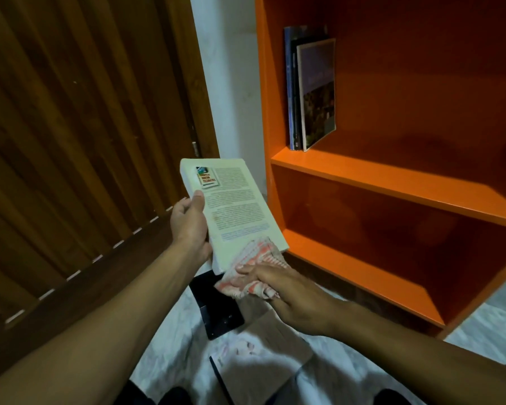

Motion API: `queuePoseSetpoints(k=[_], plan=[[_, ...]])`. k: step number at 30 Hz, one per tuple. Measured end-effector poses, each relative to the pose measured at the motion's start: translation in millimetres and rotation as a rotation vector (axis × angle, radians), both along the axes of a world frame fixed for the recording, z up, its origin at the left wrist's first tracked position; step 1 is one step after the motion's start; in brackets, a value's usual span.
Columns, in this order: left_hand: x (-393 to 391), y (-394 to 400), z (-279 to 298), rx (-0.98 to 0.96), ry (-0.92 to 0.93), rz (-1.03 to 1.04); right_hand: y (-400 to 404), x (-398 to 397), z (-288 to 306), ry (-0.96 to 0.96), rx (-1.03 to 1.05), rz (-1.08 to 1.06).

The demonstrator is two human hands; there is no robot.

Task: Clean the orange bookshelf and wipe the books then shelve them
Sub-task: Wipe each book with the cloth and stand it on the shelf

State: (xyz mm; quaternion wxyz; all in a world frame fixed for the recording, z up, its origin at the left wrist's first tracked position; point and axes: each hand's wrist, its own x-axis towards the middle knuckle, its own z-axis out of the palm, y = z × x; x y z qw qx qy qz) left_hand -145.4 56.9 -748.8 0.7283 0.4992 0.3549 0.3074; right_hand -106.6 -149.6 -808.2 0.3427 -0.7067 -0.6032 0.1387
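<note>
Left hand: the left hand point(189, 226) grasped a pale book point(234, 211) by its left edge, thumb on the back cover, fingers hidden behind.
Right hand: the right hand point(292, 296) clutched a cloth point(251, 273), fingers curled round its bunched lower part.
Book: it was held in the air in front of the bookshelf, tilted, back cover up, with printed text and a small cover picture near its top left corner.
Cloth: white with orange-red stripes, it lay against the book's lower right corner and hung off below it.
Bookshelf: the orange bookshelf point(392, 182) stood to the right, against a white wall point(228, 83).
Shelved books: three books point(311, 92) stood at the left end of the upper shelf, against the side panel, the outermost leaning a little.
Lower shelf: it lay in shadow beneath the upper board.
Floor: the pale floor point(348, 372) carried a dark book point(219, 308) right under the hands, a brown piece of cardboard point(278, 337) beside it, and another light-covered book point(246, 366) nearer the person.
Door: a slatted wooden door point(79, 135) filled the left side.
</note>
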Motion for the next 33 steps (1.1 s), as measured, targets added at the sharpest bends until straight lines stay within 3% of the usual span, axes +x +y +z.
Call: queuePoseSetpoints(k=[4,7,10,12,15,17,20,23,25,27,30,33], plan=[[-12,19,6,-0.042,-0.056,-0.014,-7,19,-5,0.011,-0.077,-0.14],[-22,25,11,-0.178,-0.102,-0.058,-3,38,-16,0.58,0.032,-0.498],[-27,17,13,-0.27,-0.106,-0.125,6,46,-11,1.164,0.17,-0.726],[-27,6,12,-0.32,-0.101,-0.201,10,42,5,1.503,0.265,-0.718],[-22,-15,9,-0.223,-0.049,-0.282,11,30,34,1.817,0.282,-0.407],[-18,-23,8,-0.084,0.015,-0.265,7,24,43,1.71,0.277,-0.259],[-14,-28,5,0.103,0.148,-0.28,4,22,41,1.455,0.28,-0.304],[-10,-33,1,0.585,0.346,-0.242,5,23,39,1.235,0.264,-0.456],[-7,-42,5,0.86,0.384,-0.172,7,24,37,1.094,0.247,-0.561],[-3,-57,10,0.795,0.284,-0.236,9,22,35,0.926,0.212,-0.651],[4,-77,8,0.368,0.166,-0.424,12,13,30,0.563,0.136,-0.677],[13,-77,-2,0.201,0.169,-0.306,11,-2,28,0.22,0.116,-0.569]])
